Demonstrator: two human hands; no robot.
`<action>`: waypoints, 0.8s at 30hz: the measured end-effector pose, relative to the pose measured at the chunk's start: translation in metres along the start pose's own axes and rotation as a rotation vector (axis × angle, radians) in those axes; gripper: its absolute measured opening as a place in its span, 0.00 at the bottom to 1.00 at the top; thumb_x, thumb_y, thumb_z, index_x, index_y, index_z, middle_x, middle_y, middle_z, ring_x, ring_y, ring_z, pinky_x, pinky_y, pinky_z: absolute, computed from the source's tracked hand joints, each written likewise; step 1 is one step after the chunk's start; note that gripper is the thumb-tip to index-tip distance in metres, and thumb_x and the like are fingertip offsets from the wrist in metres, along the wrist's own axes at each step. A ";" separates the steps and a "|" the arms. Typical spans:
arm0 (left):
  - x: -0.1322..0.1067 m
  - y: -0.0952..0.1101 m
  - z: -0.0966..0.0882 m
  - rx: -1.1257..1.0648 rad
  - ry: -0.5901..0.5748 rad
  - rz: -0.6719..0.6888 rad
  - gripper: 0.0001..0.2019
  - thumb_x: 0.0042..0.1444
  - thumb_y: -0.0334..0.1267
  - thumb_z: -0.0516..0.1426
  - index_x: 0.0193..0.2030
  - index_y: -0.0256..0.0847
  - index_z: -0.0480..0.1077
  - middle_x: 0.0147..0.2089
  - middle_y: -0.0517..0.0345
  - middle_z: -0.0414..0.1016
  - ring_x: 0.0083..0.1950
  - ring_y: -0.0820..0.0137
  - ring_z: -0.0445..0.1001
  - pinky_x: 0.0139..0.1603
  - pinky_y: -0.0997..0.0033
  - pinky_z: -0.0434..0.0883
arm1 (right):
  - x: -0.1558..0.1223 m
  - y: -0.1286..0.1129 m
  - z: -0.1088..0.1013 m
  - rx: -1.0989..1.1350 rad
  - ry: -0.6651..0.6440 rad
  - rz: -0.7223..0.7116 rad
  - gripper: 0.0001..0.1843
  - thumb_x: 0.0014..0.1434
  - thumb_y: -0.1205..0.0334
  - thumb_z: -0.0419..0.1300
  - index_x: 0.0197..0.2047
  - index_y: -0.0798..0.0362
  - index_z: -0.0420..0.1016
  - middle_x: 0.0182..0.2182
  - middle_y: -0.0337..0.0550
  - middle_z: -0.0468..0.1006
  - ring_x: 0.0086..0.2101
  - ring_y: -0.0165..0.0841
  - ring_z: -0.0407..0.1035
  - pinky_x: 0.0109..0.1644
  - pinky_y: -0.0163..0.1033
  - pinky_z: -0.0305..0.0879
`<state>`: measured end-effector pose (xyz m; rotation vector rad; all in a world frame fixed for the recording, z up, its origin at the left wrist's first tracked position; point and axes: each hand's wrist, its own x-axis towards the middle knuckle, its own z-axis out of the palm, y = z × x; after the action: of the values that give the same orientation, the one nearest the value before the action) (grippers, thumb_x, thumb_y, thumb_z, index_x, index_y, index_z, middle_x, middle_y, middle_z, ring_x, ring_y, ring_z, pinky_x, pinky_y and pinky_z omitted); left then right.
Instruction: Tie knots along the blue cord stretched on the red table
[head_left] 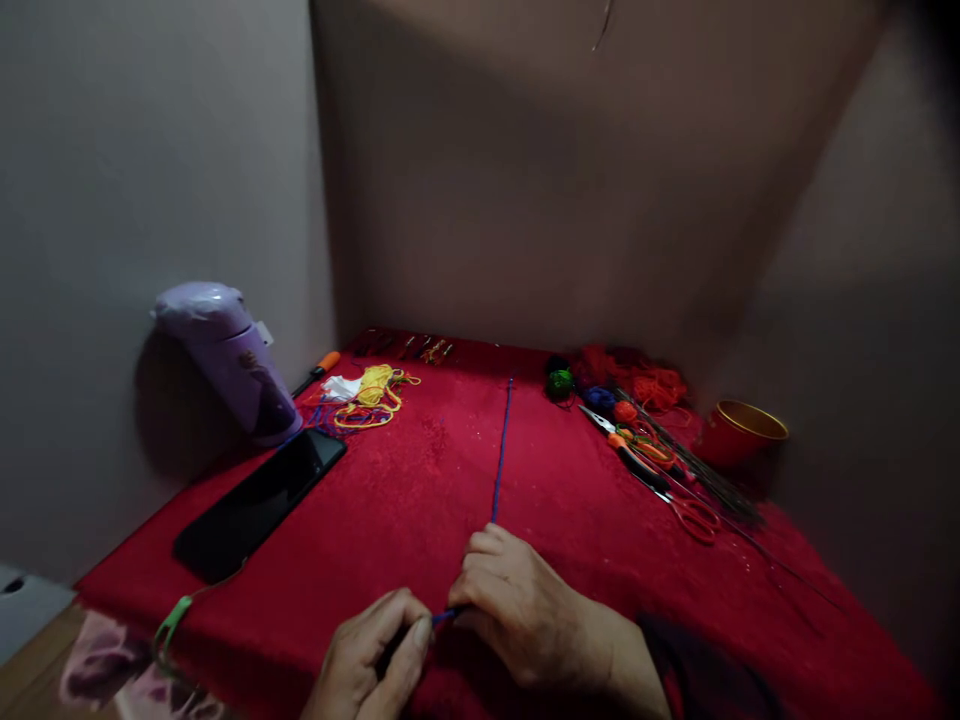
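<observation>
A thin blue cord (503,445) runs straight across the red cloth from a point near the back of the table down to my hands. My right hand (517,605) is closed around it, the cord passing in above the knuckles and coming out by the thumb. Close beside it on the left, my left hand (375,655) pinches the short blue stretch between thumb and forefinger. The two hands are a small gap apart at the table's front. What lies inside the curled fingers is hidden.
On the left lie a black phone (262,500), a leaning purple bottle (232,360) and yellow yarn (379,385). To the right are pliers (630,455), red-handled scissors (694,518), a green yarn ball (559,383), red yarn (652,385) and a red cup (739,435). Walls enclose the table.
</observation>
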<state>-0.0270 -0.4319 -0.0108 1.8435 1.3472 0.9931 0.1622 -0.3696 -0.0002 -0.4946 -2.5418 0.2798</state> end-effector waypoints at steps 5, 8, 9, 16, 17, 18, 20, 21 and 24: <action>0.003 0.004 0.004 0.099 0.195 0.070 0.09 0.60 0.38 0.49 0.43 0.43 0.68 0.45 0.55 0.71 0.46 0.71 0.70 0.45 0.77 0.68 | -0.005 -0.002 -0.002 -0.036 0.043 0.042 0.07 0.58 0.71 0.50 0.33 0.56 0.68 0.25 0.42 0.70 0.30 0.32 0.58 0.36 0.39 0.50; 0.006 0.009 0.009 0.183 0.077 0.143 0.10 0.61 0.35 0.47 0.41 0.43 0.69 0.39 0.56 0.72 0.41 0.73 0.71 0.41 0.77 0.69 | -0.007 0.000 -0.001 -0.105 0.075 0.013 0.07 0.56 0.72 0.50 0.31 0.56 0.68 0.24 0.42 0.69 0.28 0.32 0.57 0.34 0.40 0.48; 0.007 0.011 0.010 0.220 0.034 0.152 0.10 0.61 0.35 0.47 0.40 0.42 0.69 0.36 0.57 0.72 0.38 0.73 0.71 0.38 0.78 0.69 | -0.007 0.001 -0.001 -0.129 0.080 0.004 0.07 0.56 0.72 0.50 0.31 0.56 0.68 0.23 0.42 0.69 0.28 0.32 0.57 0.34 0.40 0.47; 0.008 0.015 0.016 0.435 0.017 0.153 0.10 0.61 0.34 0.47 0.35 0.42 0.68 0.31 0.58 0.71 0.33 0.73 0.71 0.33 0.77 0.67 | -0.009 0.004 -0.001 -0.187 0.074 0.029 0.05 0.55 0.70 0.51 0.28 0.55 0.66 0.23 0.42 0.69 0.27 0.32 0.57 0.33 0.41 0.46; 0.008 0.015 0.017 0.449 0.027 0.152 0.10 0.61 0.34 0.47 0.36 0.42 0.68 0.32 0.58 0.72 0.34 0.72 0.71 0.33 0.77 0.67 | -0.009 0.004 0.000 -0.172 0.064 0.043 0.05 0.55 0.69 0.52 0.30 0.55 0.66 0.24 0.42 0.70 0.28 0.32 0.57 0.34 0.41 0.46; 0.008 0.015 0.018 0.462 0.038 0.151 0.09 0.61 0.34 0.47 0.36 0.42 0.68 0.32 0.57 0.72 0.34 0.72 0.71 0.34 0.76 0.68 | -0.009 0.004 0.000 -0.159 0.051 0.056 0.04 0.56 0.68 0.52 0.31 0.55 0.66 0.25 0.42 0.70 0.28 0.33 0.58 0.35 0.41 0.47; 0.008 0.013 0.021 0.492 0.068 0.158 0.09 0.60 0.33 0.47 0.36 0.42 0.68 0.33 0.57 0.72 0.34 0.72 0.72 0.34 0.76 0.68 | -0.009 0.004 0.003 -0.148 0.024 0.072 0.05 0.59 0.66 0.52 0.32 0.55 0.67 0.26 0.42 0.71 0.30 0.33 0.59 0.36 0.41 0.48; 0.009 0.012 0.022 0.508 0.087 0.167 0.08 0.60 0.33 0.47 0.36 0.42 0.68 0.32 0.58 0.72 0.34 0.72 0.72 0.34 0.76 0.68 | -0.009 0.004 0.004 -0.152 0.010 0.076 0.05 0.59 0.66 0.51 0.33 0.54 0.66 0.26 0.42 0.71 0.30 0.33 0.59 0.37 0.41 0.48; 0.008 0.008 0.028 0.551 0.159 0.215 0.07 0.60 0.33 0.48 0.36 0.41 0.68 0.31 0.58 0.72 0.33 0.72 0.71 0.34 0.75 0.68 | -0.010 0.005 0.007 -0.161 -0.020 0.103 0.06 0.60 0.67 0.49 0.33 0.54 0.66 0.27 0.42 0.71 0.30 0.34 0.59 0.38 0.41 0.49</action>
<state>0.0028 -0.4284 -0.0168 2.3984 1.6653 0.9528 0.1680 -0.3702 -0.0124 -0.6889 -2.5746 0.1184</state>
